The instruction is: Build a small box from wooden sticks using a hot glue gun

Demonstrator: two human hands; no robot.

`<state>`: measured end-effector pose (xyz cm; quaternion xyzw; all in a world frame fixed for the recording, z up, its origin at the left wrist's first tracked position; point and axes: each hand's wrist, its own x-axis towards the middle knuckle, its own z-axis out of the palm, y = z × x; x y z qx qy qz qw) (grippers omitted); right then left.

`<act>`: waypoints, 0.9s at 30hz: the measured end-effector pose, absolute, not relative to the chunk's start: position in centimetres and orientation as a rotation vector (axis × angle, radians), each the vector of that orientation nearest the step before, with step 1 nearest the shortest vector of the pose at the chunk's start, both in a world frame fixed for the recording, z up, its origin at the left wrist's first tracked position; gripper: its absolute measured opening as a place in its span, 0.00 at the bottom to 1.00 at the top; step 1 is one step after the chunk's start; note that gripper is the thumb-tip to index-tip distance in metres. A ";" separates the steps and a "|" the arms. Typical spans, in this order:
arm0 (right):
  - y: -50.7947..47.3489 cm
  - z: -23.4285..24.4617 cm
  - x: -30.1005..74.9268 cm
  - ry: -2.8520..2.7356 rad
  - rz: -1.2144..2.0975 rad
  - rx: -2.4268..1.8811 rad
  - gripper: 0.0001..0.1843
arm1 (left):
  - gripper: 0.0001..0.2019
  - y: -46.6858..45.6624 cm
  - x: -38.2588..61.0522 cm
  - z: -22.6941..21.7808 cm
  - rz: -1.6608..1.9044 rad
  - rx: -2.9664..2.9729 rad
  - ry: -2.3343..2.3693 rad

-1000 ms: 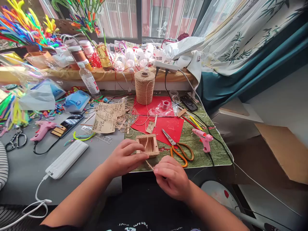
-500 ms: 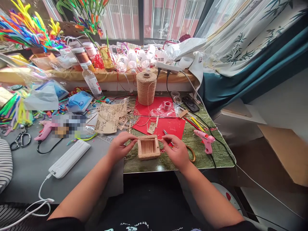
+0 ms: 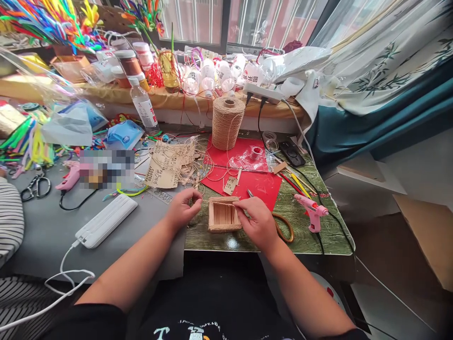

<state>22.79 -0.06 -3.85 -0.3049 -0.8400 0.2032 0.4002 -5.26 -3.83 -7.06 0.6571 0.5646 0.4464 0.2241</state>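
A small wooden-stick box [image 3: 225,228] with twine wound round its rim sits near the table's front edge, open side up. My left hand [image 3: 184,210] is just left of the box and apart from it, thumb and forefinger pinching a strand of jute twine [image 3: 205,201]. That strand runs across the far rim towards my right hand [image 3: 257,221], whose pinched fingertips press at the box's far right corner. Beyond the box stands a large spool of jute twine [image 3: 227,130]. Scissors with brass-coloured handles [image 3: 289,230] lie partly under my right hand.
A pink glue gun [image 3: 313,212] stands at the right, its cord off the table edge. Red card sheets [image 3: 260,191], sandpaper [image 3: 163,172] and loose twine lie beyond. A white power strip [image 3: 106,222] is at left, and a person's striped sleeve [image 3: 10,219] shows at the edge.
My left hand has drawn away from the box's left corner, still pinching twine. My right hand has come in over the right corner. The whole view has shifted slightly.
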 end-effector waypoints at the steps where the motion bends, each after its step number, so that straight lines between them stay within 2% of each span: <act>1: 0.0 -3.7 22.5 -2.155 0.509 -0.770 0.11 | 0.05 -3.8 -5.4 -7.2 1.261 1.798 1.567; 10: 0.6 -1.7 20.1 -2.483 0.317 -0.772 0.10 | 0.08 -3.7 -6.4 -8.2 1.469 1.675 1.637; 15: -1.2 -0.6 20.8 -2.336 0.514 -0.743 0.10 | 0.08 -3.7 -5.9 -8.1 1.402 1.717 1.615; 20: -3.3 -1.1 20.2 -2.346 0.624 -0.522 0.09 | 0.07 -2.8 -5.1 -7.2 1.341 1.895 1.521; 24: -3.4 -1.8 19.4 -2.431 0.507 -0.425 0.15 | 0.07 -1.0 -4.6 -5.3 1.310 2.073 1.502; 27: -2.9 -1.9 18.9 -2.453 0.380 -0.404 0.15 | 0.07 0.7 -4.5 -4.7 1.295 2.164 1.480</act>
